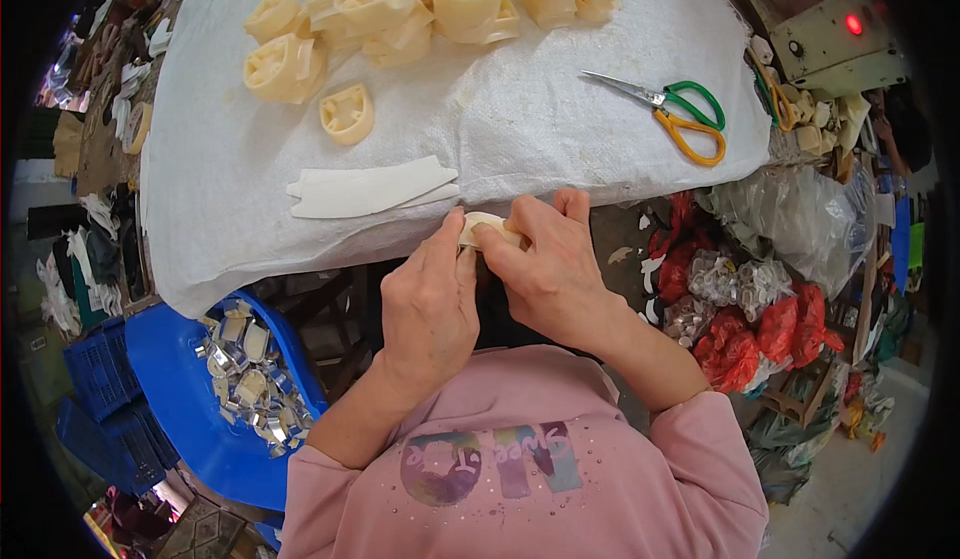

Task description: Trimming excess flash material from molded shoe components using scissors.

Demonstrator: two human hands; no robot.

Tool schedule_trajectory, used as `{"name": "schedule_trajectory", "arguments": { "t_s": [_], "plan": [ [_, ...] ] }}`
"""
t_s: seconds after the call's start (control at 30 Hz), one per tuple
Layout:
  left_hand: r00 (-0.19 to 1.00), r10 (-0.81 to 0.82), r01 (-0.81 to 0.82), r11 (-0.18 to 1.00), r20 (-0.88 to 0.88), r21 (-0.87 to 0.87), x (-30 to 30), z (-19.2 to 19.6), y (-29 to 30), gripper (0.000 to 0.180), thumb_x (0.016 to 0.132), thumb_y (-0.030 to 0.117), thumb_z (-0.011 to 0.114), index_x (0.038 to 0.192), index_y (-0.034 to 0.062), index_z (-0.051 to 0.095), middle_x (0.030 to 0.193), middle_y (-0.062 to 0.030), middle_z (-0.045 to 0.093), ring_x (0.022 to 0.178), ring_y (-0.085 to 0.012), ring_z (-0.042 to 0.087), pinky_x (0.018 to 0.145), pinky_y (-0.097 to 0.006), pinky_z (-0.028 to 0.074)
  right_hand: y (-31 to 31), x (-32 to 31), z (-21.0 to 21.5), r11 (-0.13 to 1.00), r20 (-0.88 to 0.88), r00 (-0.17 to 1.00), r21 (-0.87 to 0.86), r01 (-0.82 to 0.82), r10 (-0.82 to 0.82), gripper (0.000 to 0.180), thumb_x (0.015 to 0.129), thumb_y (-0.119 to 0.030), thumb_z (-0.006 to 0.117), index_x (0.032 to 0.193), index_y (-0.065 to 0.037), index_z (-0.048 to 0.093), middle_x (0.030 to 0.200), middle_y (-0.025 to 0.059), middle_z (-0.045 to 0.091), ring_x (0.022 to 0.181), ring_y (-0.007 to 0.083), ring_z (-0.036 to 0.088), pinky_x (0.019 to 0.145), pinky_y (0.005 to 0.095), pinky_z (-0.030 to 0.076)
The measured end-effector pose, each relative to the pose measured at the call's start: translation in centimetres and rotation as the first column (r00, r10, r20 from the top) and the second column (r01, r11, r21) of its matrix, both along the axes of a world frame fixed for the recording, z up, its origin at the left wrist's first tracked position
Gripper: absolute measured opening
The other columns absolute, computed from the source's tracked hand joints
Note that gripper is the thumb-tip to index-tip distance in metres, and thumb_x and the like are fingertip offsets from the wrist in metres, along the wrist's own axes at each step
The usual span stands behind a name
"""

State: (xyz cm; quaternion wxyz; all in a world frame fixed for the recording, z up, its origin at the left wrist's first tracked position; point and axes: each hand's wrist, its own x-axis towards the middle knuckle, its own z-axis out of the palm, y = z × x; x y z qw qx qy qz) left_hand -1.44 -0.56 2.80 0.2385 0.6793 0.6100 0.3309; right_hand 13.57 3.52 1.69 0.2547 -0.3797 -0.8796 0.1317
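Both hands, left hand [432, 299] and right hand [545, 264], pinch a small cream plastic piece [483, 229] at the white-covered table's [560, 119] near edge; flat white strips [370, 189] lie just left (green-and-orange scissors [672, 114] far right); cream moulded shells [400, 9] heaped beyond.

Table draped in white woven sheeting [560, 129]; on it, heap of cream moulded plastic shells [400, 9], flat white curved strips [370, 191], scissors with green and orange handles [670, 109].
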Motion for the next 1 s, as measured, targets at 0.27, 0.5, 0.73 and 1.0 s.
{"name": "schedule_trajectory", "arguments": {
  "t_s": [0.27, 0.5, 0.73, 1.0],
  "plan": [
    [0.695, -0.05, 0.263, 0.946, 0.717, -0.189, -2.8, -1.8, 0.7, 0.052, 0.099, 0.032, 0.04, 0.135, -0.0057, 0.04, 0.131, -0.0168, 0.048, 0.118, -0.0239, 0.05, 0.095, -0.036, 0.042, 0.9, 1.1, -0.7, 0.995, -0.223, 0.973, 0.091, -0.031, 0.05, 0.036, 0.064, 0.001, 0.065, 0.097, -0.012, 0.062, 0.073, 0.0013, 0.049, 0.065, 0.0174, 0.048, 0.072, 0.0382, 0.028],
    [0.266, 0.155, 0.679, 0.67, 0.951, -0.299, -2.5, -2.6, 1.3, 0.078, 0.091, 0.052, 0.046, 0.144, 0.0011, 0.02, 0.132, -0.0093, 0.044, 0.115, -0.0211, 0.048, 0.087, -0.037, 0.044, 0.8, 1.1, -1.0, 0.996, -0.449, 0.889, 0.038, -0.08, 0.088, 0.034, 0.062, 0.001, 0.067, 0.095, -0.006, 0.061, 0.076, 0.0011, 0.055, 0.068, 0.0185, 0.052, 0.074, 0.0378, 0.034],
    [0.147, 0.279, 0.701, 0.647, 0.949, -0.299, -2.2, -2.6, 1.6, 0.048, 0.088, 0.038, 0.052, 0.124, 0.0084, 0.041, 0.114, -0.0053, 0.05, 0.102, -0.014, 0.049, 0.084, -0.03, 0.041, 0.9, 1.3, -0.2, 0.979, -0.449, 0.872, 0.039, -0.199, 0.195, 0.029, 0.059, 0.001, 0.067, 0.087, -0.004, 0.058, 0.079, 0.0037, 0.055, 0.069, 0.0203, 0.053, 0.078, 0.0389, 0.037],
    [0.254, 0.232, 0.631, 0.697, 0.939, -0.342, -1.5, -2.5, 1.7, 0.045, 0.086, 0.038, 0.053, 0.116, 0.0055, 0.045, 0.106, -0.0061, 0.052, 0.097, -0.0128, 0.048, 0.083, -0.029, 0.04, 1.0, 1.7, 0.1, 0.967, -0.359, 0.899, 0.061, -0.246, 0.251, 0.025, 0.062, 0.002, 0.065, 0.085, -0.004, 0.057, 0.078, 0.003, 0.053, 0.07, 0.0187, 0.051, 0.076, 0.0378, 0.036]
  ]
}}
